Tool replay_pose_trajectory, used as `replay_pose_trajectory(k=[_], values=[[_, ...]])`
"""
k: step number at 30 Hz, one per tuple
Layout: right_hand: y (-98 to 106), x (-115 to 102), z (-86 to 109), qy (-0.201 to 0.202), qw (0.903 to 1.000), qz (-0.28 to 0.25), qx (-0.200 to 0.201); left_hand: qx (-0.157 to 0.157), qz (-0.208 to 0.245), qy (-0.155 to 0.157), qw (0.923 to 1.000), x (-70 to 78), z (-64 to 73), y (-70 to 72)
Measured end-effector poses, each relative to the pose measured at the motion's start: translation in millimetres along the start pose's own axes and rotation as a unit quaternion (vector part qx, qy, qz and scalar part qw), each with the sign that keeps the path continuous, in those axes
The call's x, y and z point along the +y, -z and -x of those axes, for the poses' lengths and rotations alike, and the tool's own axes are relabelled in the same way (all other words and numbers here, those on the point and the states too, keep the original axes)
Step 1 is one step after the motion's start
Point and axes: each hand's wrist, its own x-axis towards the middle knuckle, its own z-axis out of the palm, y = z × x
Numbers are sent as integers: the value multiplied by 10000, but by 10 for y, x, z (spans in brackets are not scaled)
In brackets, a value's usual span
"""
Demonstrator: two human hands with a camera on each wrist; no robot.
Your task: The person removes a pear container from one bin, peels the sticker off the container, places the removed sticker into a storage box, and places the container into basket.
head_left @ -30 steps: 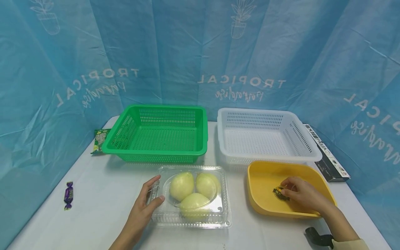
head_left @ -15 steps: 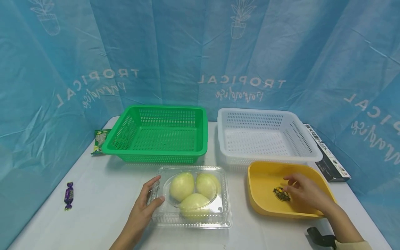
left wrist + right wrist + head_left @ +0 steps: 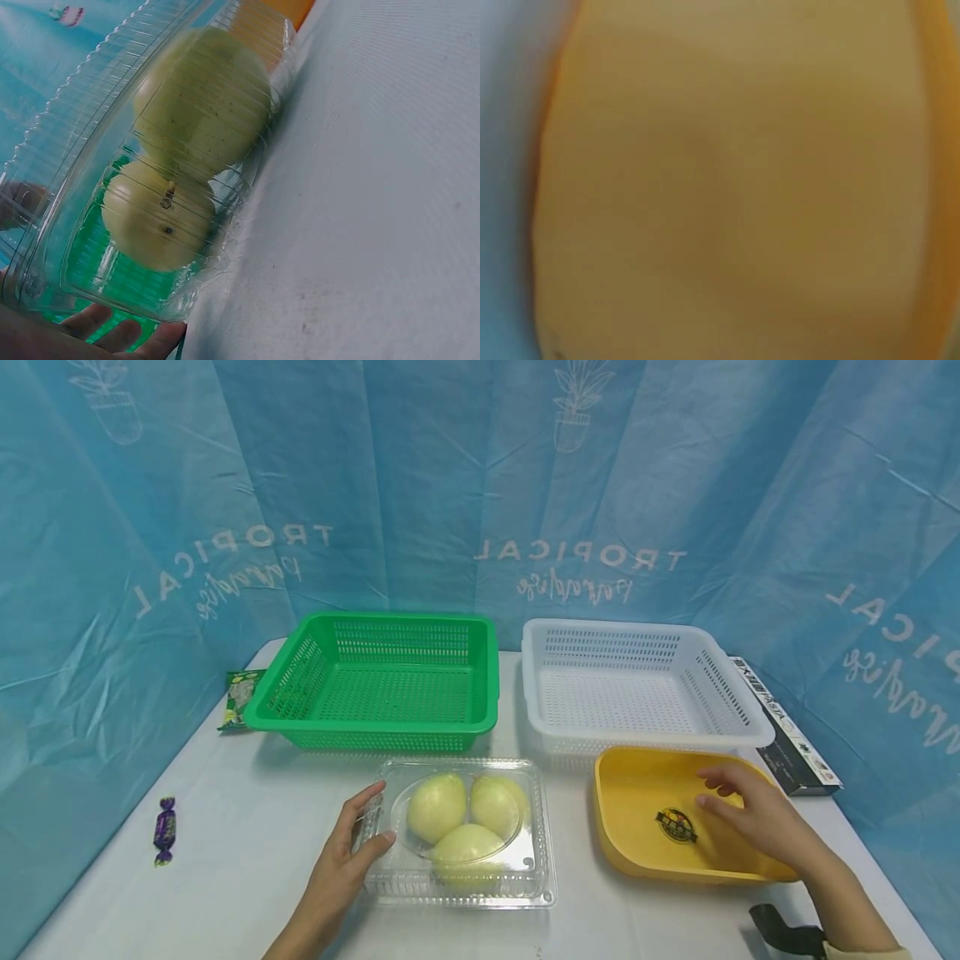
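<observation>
My left hand [image 3: 339, 858] holds the left side of a clear plastic clamshell box [image 3: 551, 893], thumb on the lid and fingertips at the rim. Three pale yellow-green pears [image 3: 437, 808] sit inside; the left wrist view shows a stem on one pear [image 3: 157, 214], with fingers [image 3: 116, 337] curled at the box edge. Over the yellow tub [image 3: 637, 768] hovers my right hand [image 3: 753, 814], fingers loosely bent and holding nothing. A small round black-and-yellow emblem [image 3: 677, 825] lies on the tub's floor. The right wrist view is blurred, filled by the yellow tub [image 3: 727, 187].
Behind stand a green basket [image 3: 371, 727] and a white basket [image 3: 645, 739]. A purple-wrapped candy [image 3: 165, 831] lies far left, a green packet [image 3: 240, 697] beside the green basket. A black pasta box [image 3: 802, 760] leans by the white one. Blue curtains [image 3: 420, 485] enclose the table.
My right hand has let go of the emblem and drawn back to the right over the tub, leaving it on the floor. The left hand and clamshell box have stayed put.
</observation>
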Motion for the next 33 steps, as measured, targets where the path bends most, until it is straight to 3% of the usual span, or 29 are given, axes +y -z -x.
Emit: replay_pose_trajectory(k=[9,22,33], values=[[141,-29,20,-217,9996,126,157,30,-49,-54,10000,8,0,0],[352,17,-54,207,9953,-98,939,23,-11,-65,10000,-4,1,2],[393,73,-158,-180,9933,-82,1143,34,16,-70,10000,-13,1,2]])
